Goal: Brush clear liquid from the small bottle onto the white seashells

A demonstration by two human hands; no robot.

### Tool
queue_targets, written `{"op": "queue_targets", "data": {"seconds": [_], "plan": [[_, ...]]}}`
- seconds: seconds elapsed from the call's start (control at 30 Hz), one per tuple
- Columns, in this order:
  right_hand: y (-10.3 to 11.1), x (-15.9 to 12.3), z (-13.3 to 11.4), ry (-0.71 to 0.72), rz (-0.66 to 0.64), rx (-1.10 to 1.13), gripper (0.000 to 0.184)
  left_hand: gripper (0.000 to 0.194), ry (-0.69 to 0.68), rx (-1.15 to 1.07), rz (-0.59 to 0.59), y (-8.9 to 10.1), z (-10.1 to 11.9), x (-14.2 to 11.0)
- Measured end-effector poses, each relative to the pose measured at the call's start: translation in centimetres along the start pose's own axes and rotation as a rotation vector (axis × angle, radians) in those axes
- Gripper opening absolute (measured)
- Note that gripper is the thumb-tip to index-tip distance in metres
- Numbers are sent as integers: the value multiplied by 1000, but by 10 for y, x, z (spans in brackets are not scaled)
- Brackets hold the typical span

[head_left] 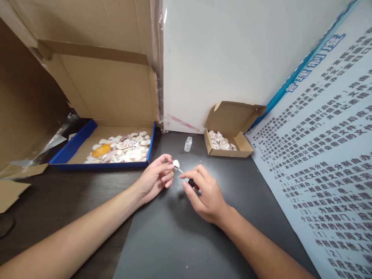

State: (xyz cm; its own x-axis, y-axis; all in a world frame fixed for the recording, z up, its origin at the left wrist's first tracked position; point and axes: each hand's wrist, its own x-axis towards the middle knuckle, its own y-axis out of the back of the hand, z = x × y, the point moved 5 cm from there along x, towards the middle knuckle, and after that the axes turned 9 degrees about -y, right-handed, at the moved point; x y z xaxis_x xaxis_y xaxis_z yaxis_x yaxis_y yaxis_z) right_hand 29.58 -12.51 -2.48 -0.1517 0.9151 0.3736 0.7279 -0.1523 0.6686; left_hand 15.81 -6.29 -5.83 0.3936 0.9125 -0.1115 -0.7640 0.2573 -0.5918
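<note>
Between the thumb and fingertips of my left hand is a small white ribbed seashell. My right hand pinches the black cap of a brush applicator. Its thin pale stem points up and left, and the tip meets or nearly meets the shell; I cannot tell which. Beyond both hands, a small clear bottle with whitish contents stands upright on the dark mat, its neck uncapped.
At the left, a blue-edged cardboard box with its lid up holds many shells and one orange shell. A smaller open cardboard box of shells stands back right. A white panel and a printed poster border the mat.
</note>
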Motion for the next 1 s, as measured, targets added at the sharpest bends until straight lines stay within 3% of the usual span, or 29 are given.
{"op": "queue_targets", "data": {"seconds": [0.17, 0.3, 0.47, 0.6, 0.77, 0.9, 1.0], "plan": [[-2, 0, 5, -101, 5, -77, 20, 28, 9, -14, 5, -1, 1, 0], [-3, 1, 4, -46, -14, -22, 20, 26, 8, -22, 1, 0, 1, 0], [-3, 2, 8, -121, -25, -124, 19, 25, 0, -22, 8, 1, 2, 0], [-6, 0, 2, -61, -55, -102, 21, 28, -10, -32, 10, 1, 2, 1], [-8, -1, 1, -112, -63, -268, 21, 34, -16, -40, 13, 0, 2, 1], [-8, -2, -5, -25, -67, -184, 23, 37, -16, -30, 20, 0, 2, 0], [-7, 0, -1, -60, -80, -177, 21, 39, -14, -21, 19, 0, 2, -1]]}}
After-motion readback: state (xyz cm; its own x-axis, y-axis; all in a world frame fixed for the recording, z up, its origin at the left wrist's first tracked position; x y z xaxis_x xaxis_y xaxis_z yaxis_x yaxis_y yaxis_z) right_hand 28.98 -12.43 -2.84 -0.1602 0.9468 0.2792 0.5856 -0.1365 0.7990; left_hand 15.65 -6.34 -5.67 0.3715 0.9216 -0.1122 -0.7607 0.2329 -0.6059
